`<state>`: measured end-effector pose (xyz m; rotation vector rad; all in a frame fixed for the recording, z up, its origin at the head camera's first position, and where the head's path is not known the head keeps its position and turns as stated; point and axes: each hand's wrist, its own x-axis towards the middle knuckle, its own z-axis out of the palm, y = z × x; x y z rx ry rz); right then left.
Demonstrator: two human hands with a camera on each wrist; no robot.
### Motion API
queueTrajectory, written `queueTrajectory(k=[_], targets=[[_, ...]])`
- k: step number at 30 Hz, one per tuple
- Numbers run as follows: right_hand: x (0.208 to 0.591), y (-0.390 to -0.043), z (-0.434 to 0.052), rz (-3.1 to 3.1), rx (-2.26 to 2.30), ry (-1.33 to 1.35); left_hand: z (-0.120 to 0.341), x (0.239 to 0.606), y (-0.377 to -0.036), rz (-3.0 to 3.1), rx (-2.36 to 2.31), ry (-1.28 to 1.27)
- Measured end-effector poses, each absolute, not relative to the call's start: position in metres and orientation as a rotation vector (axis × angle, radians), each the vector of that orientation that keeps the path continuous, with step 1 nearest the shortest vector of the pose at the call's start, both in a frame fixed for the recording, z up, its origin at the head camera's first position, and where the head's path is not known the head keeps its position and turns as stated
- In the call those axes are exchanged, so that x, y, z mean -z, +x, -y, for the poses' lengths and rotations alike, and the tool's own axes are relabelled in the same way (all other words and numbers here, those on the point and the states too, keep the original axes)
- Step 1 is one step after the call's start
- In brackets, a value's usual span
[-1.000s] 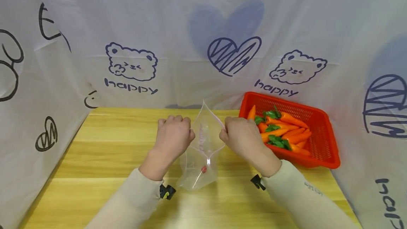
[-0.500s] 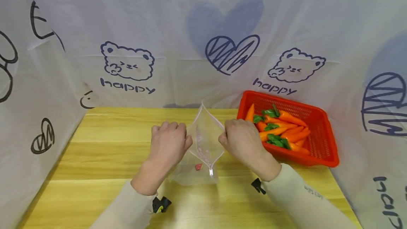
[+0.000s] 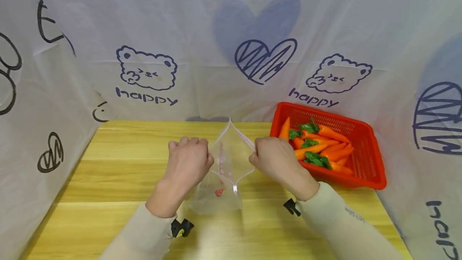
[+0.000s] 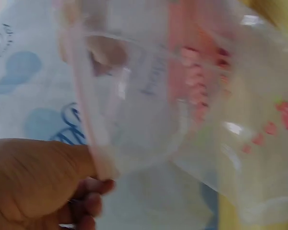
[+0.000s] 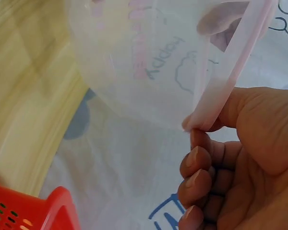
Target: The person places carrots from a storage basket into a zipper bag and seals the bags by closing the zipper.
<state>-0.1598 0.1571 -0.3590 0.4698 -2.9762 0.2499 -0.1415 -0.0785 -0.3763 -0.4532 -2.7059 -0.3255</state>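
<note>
A clear zip bag (image 3: pixel 220 206) with a pale pink rim and small pink-red prints hangs between my two hands, its mouth spread into a diamond. A white slider (image 3: pixel 235 189) sits on the near side of that rim. My left hand (image 3: pixel 189 161) pinches the rim at its left corner, thumb against the fingers, as the left wrist view shows. At the opposite corner my right hand (image 3: pixel 276 159) pinches the rim between thumb and forefinger, the other fingers curled in the right wrist view. No loose thing shows inside the bag.
A red plastic basket (image 3: pixel 366 151) holding several orange carrots (image 3: pixel 335 153) with green tops stands on the wooden table (image 3: pixel 122 163), just right of my right hand. A white cloth (image 3: pixel 202 51) with bear and heart drawings rises behind the table and along both sides.
My left hand has moved a little left and down with its corner of the bag. The bag's lower part has swung left. My right hand stays about where it was.
</note>
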Motion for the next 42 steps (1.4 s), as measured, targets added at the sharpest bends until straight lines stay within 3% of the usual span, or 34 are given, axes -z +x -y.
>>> queueTrajectory(k=[9,42], targets=[[0.378,-0.160,-0.161,2.774,-0.201,0.533,0.082,0.403,-0.152,2.617,0.359,-0.483],[0.392,-0.162,-0.156,2.964,-0.320,0.374,0.083,0.403,-0.153,2.616,0.434,-0.489]])
